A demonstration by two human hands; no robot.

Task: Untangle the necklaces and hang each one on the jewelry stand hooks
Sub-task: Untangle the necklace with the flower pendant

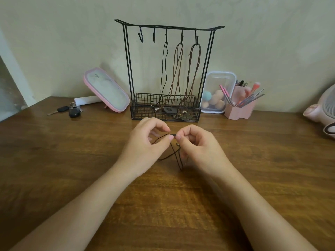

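A black wire jewelry stand [129, 69] stands at the back of the wooden table. One black cord necklace [164, 69] and two brown cord necklaces [178, 69] hang from its three right hooks, their pendants lying in the wire basket [165, 116] below. The two left hooks [141, 36] are bare. In front of the basket my left hand [146, 145] and my right hand [199, 149] pinch a thin black cord necklace [175, 153] at a small knot between the fingertips. Its loops hang down to the table between my hands.
A pink-framed mirror [107, 89] leans left of the stand, with car keys [70, 110] beside it. Right of the stand are a clear box of makeup sponges [217, 91], a pink brush holder [239, 105] and a pink fan [322, 109] at the right edge.
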